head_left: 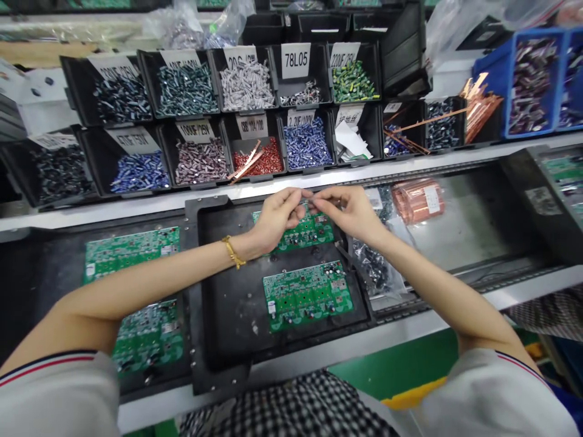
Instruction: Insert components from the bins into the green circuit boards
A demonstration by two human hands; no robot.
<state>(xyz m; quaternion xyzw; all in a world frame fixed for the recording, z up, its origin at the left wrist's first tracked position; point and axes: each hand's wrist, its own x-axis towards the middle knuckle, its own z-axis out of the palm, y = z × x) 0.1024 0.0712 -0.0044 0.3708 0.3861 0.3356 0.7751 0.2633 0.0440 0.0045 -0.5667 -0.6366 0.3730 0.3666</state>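
Note:
My left hand [279, 217] and my right hand [350, 209] meet over the upper green circuit board [314, 229] in the black tray [230, 303]. The fingers of both hands are pinched together, fingertips nearly touching. Whatever small piece lies between them is too small and too covered to name. Part of that board is hidden behind my hands. Below it, nearer to me, a second green circuit board [307, 296] lies flat in the same tray, with small components standing along its edges.
Black bins of sorted components [248, 85] stand in two rows behind the tray. Another tray at left holds more circuit boards [132, 246], partly behind my left arm. To the right lie bagged black parts [376, 267] and a copper-coloured bundle [418, 201]. Blue bins [510, 85] stand far right.

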